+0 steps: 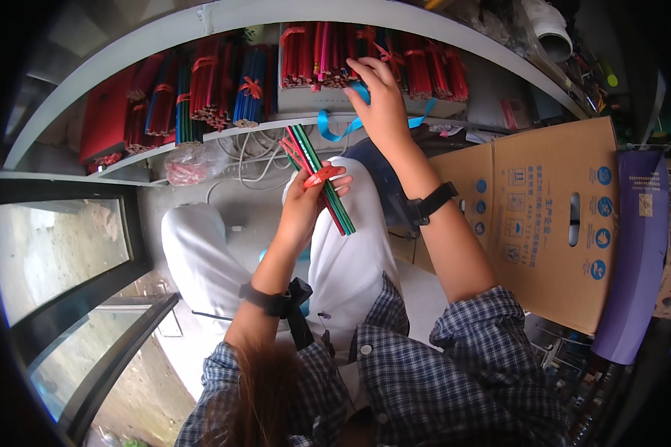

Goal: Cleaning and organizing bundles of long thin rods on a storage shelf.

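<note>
My left hand (301, 193) is closed around a few pencils (338, 215), green and dark red, held above my right knee. A strip of red ribbon (320, 176) crosses them at my fingers, and more red strands hang by their upper part. My right hand (377, 95) reaches up to the shelf with thumb and fingers apart. Its fingertips are beside the ends of loose red and pink pencils (327, 61) in an open white box (313, 99); whether they touch is unclear. Blue ribbon (335, 134) trails below this hand.
Tied pencil bundles, among them a blue one (250, 92), stand along the white metal shelf (223, 133). A clear plastic bag (193, 165) and white cables (251, 162) lie beneath. To the right stands a printed cardboard box (537, 223) beside a purple panel (637, 251). A glass-paned frame (61, 246) is at left.
</note>
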A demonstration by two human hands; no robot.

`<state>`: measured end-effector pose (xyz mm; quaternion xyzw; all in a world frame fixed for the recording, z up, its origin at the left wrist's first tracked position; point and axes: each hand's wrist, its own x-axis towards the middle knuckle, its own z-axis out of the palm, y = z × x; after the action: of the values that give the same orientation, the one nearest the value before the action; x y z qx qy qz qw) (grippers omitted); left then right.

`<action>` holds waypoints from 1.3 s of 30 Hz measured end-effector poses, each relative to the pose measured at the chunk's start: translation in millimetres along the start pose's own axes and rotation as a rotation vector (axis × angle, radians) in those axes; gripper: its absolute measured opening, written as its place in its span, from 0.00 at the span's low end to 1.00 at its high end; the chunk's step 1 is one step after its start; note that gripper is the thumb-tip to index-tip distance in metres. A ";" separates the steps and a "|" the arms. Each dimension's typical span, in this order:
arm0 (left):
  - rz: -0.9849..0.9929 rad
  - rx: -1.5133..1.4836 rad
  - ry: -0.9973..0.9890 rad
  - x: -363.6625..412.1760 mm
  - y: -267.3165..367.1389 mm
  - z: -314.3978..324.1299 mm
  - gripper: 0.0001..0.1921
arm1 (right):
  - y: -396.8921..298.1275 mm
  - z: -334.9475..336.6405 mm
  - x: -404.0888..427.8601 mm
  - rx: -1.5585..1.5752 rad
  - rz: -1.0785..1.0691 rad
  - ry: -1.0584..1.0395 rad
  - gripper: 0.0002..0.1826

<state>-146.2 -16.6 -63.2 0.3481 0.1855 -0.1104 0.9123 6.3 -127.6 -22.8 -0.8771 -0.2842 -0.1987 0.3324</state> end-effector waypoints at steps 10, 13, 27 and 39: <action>0.013 -0.013 0.007 0.8 1.3 -9.0 0.13 | 3.9 4.5 -2.1 -0.061 0.041 0.117 0.12; 0.014 0.000 0.003 0.4 -0.1 -7.1 0.14 | 2.4 -3.4 -8.2 -0.028 0.264 0.054 0.14; 0.022 -0.034 -0.030 -0.2 -2.2 -5.6 0.22 | -44.2 -48.4 -82.8 0.585 0.570 0.182 0.21; 0.089 -0.185 -0.016 0.6 -0.6 -6.2 0.32 | -98.7 -87.5 -192.3 0.254 0.393 -0.114 0.28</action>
<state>-147.5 -12.9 -68.0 0.2694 0.1721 -0.0551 0.9459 -216.0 -198.0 -18.5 -0.8765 -0.1489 -0.0430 0.4557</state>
